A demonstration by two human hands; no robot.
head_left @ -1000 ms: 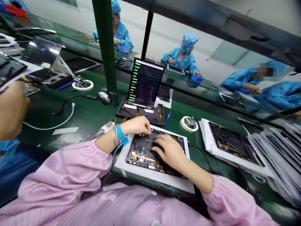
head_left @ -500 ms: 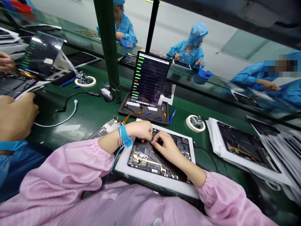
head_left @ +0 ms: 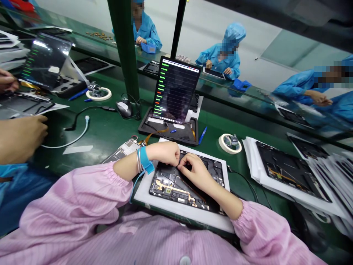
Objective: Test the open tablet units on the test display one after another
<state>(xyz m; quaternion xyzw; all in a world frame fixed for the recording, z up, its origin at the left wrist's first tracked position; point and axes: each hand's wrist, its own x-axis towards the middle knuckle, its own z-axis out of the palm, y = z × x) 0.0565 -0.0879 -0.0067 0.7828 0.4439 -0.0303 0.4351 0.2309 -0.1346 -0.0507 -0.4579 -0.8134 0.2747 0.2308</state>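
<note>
Chassis (head_left: pixel 164 175) lies flat on a white sheet (head_left: pixel 143 197) on the bench (head_left: pixel 213 127), directly before the person in pink; judging by its look, it should handle as a light, stiff, smooth plate with a fragile copper-coloured ribbon (head_left: pixel 178 188), best gripped by the rim at both short ends. Its long axis runs left to right, roughly parallel to the bench's near edge, with the ribbon side nearest the body. Over its far half, the left hand (head_left: pixel 167 152) is curled in, and the right hand (head_left: pixel 195 170) sets thumb and forefinger narrow beside it; I cannot tell whether either holds a part.
</note>
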